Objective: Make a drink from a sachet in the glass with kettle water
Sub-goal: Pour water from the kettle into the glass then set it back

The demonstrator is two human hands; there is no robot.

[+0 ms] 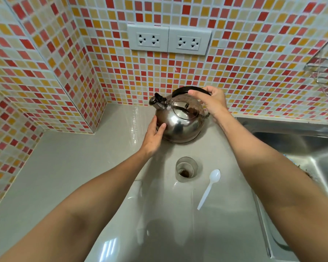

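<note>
Head view: nearest, a white plastic spoon [209, 188] lies just beside the glass [186, 168], which has brown powder at its bottom. Behind them on the counter [64, 167] sits the steel kettle [180, 122]. The left hand [153, 137] rests open against its side; the right hand [209, 103] curls around its black handle [184, 89]. Judged, pouring comes next: lift, tilt the spout [156, 102] over the glass.

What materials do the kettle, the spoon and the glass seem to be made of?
Kettle: polished metal, probably stainless steel; its body mirrors the room. Its black handle looks like plastic.
Spoon: white, slightly glossy, likely plastic.
Glass: clear glass or plastic; brown powder shows through.
</note>
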